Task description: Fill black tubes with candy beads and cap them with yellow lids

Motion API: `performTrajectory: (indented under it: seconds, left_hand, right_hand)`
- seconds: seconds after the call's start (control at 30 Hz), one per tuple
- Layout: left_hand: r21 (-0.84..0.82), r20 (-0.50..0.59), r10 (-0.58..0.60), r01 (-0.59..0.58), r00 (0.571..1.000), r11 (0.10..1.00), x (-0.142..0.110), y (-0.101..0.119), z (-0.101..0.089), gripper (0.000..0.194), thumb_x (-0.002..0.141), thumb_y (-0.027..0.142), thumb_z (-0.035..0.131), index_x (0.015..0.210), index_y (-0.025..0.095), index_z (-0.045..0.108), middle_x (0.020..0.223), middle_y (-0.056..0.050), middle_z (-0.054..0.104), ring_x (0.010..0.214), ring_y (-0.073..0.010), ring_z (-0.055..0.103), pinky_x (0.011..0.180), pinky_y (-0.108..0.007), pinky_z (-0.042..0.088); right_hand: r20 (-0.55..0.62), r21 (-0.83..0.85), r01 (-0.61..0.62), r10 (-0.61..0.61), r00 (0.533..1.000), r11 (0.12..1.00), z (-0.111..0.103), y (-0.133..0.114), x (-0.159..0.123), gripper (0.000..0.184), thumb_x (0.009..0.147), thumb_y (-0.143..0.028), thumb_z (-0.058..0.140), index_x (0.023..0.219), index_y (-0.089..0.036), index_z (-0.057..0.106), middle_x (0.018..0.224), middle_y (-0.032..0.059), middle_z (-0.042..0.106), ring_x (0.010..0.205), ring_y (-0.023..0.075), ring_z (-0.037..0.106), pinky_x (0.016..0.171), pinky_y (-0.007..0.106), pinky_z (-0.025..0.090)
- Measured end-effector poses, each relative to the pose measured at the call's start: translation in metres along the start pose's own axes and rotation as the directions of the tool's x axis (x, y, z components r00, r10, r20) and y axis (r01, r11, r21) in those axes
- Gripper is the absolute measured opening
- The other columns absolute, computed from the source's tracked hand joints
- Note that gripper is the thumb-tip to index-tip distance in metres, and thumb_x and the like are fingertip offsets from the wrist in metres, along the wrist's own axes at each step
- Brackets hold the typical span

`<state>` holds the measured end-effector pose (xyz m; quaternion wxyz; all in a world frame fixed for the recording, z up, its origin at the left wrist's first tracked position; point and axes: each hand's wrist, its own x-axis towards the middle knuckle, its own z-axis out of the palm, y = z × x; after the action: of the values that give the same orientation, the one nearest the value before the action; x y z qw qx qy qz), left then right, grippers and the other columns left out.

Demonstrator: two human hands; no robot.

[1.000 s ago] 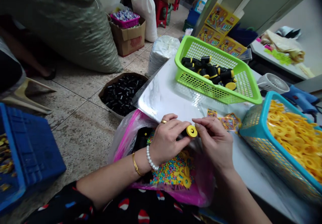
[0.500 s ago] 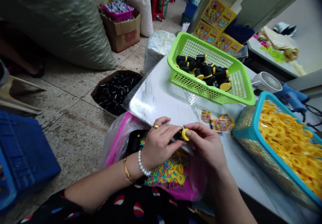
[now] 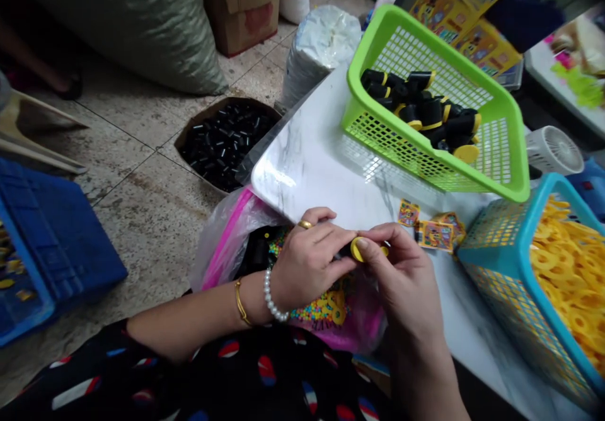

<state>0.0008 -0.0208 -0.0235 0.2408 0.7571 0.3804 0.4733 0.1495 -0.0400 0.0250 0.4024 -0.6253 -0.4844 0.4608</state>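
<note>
My left hand (image 3: 314,257) is closed around a small black tube with a yellow cap (image 3: 357,250). My right hand (image 3: 406,276) grips the capped end, its thumb lying on the yellow cap. Another bit of yellow shows behind that thumb, mostly hidden by the fingers. Just beneath both hands sits a pink basin (image 3: 225,244) lined with clear plastic. Inside it are tiny coloured balls (image 3: 309,312), yellow ring pieces (image 3: 336,307) and black tubes (image 3: 258,252), partly covered by my left arm.
On the marble-patterned table (image 3: 302,169) stand a green basket (image 3: 392,137) of black-and-yellow tubes and a blue basket (image 3: 501,251) of yellow rings. Printed packets (image 3: 435,235) lie between them. A box of black tubes (image 3: 227,147) and a blue crate (image 3: 70,238) are on the floor.
The view has tilted down, so the table and baskets appear larger and further right. My right thumb now lies over the yellow cap, and a second yellow bit shows by those fingers.
</note>
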Motion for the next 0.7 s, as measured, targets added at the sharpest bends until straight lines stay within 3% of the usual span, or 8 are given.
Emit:
performTrajectory:
  seconds: [0.2, 0.3, 0.4, 0.5, 0.6, 0.7]
  left_hand:
    - [0.009, -0.024, -0.024, 0.024, 0.999, 1.000, -0.001, -0.001, -0.001, 0.020, 0.083, 0.024, 0.066, 0.100, 0.015, 0.065, 0.085, -0.004, 0.069, 0.092, -0.0214, 0.061, 0.098, -0.044, 0.047]
    - [-0.009, -0.035, -0.027, 0.027, 0.999, 1.000, -0.002, -0.002, -0.001, 0.019, 0.081, 0.025, 0.069, 0.097, 0.015, 0.065, 0.082, -0.005, 0.068, 0.095, -0.0232, 0.059, 0.095, -0.043, 0.049]
    - [-0.011, -0.046, -0.013, 0.012, 0.999, 1.000, -0.003, -0.004, -0.001, 0.021, 0.081, 0.028, 0.070, 0.095, 0.013, 0.065, 0.081, -0.006, 0.066, 0.100, -0.0253, 0.056, 0.093, -0.042, 0.050]
    - [0.000, -0.031, -0.022, 0.022, 0.999, 1.000, -0.005, -0.004, 0.000, 0.018, 0.080, 0.026, 0.070, 0.093, 0.015, 0.064, 0.083, -0.006, 0.064, 0.103, -0.0261, 0.054, 0.089, -0.041, 0.051]
    - [0.016, -0.002, -0.033, 0.033, 0.999, 0.999, -0.004, -0.005, 0.000, 0.014, 0.080, 0.025, 0.069, 0.086, 0.015, 0.061, 0.081, -0.005, 0.062, 0.104, -0.0255, 0.053, 0.088, -0.038, 0.051]
    - [0.018, 0.030, -0.026, 0.025, 0.999, 1.000, -0.003, -0.005, -0.001, 0.014, 0.084, 0.028, 0.065, 0.083, 0.016, 0.058, 0.079, -0.004, 0.060, 0.101, -0.0232, 0.055, 0.093, -0.038, 0.049]
  right_hand:
    - [-0.129, -0.215, 0.164, -0.195, 0.972, 0.963, 0.007, 0.007, -0.009, 0.012, 0.087, -0.032, 0.062, 0.083, -0.021, 0.060, 0.080, 0.0003, 0.063, 0.071, 0.0133, 0.058, 0.065, 0.024, 0.048]
    - [-0.043, -0.185, 0.204, -0.216, 0.976, 0.961, 0.003, 0.016, -0.012, 0.020, 0.085, -0.035, 0.065, 0.100, -0.022, 0.063, 0.092, 0.0036, 0.063, 0.079, 0.0161, 0.060, 0.068, 0.028, 0.050]
    - [0.057, -0.128, 0.201, -0.196, 0.979, 0.971, -0.003, 0.018, -0.011, 0.034, 0.078, -0.031, 0.073, 0.110, -0.024, 0.062, 0.099, 0.0043, 0.062, 0.081, 0.0163, 0.060, 0.068, 0.028, 0.051]
    - [0.095, -0.066, 0.131, -0.125, 0.988, 0.989, -0.009, 0.012, -0.007, 0.030, 0.075, -0.027, 0.076, 0.101, -0.024, 0.062, 0.092, 0.0018, 0.063, 0.078, 0.0149, 0.059, 0.068, 0.027, 0.050]
    - [0.216, -0.054, 0.037, -0.025, 0.976, 0.998, -0.013, 0.003, -0.002, 0.030, 0.072, -0.027, 0.078, 0.097, -0.023, 0.062, 0.086, 0.0007, 0.063, 0.076, 0.0145, 0.058, 0.067, 0.027, 0.050]
    - [0.205, -0.102, 0.011, 0.010, 0.979, 0.995, -0.012, -0.004, -0.002, 0.020, 0.079, -0.029, 0.073, 0.096, -0.024, 0.063, 0.088, 0.0012, 0.062, 0.077, 0.0143, 0.058, 0.068, 0.026, 0.050]
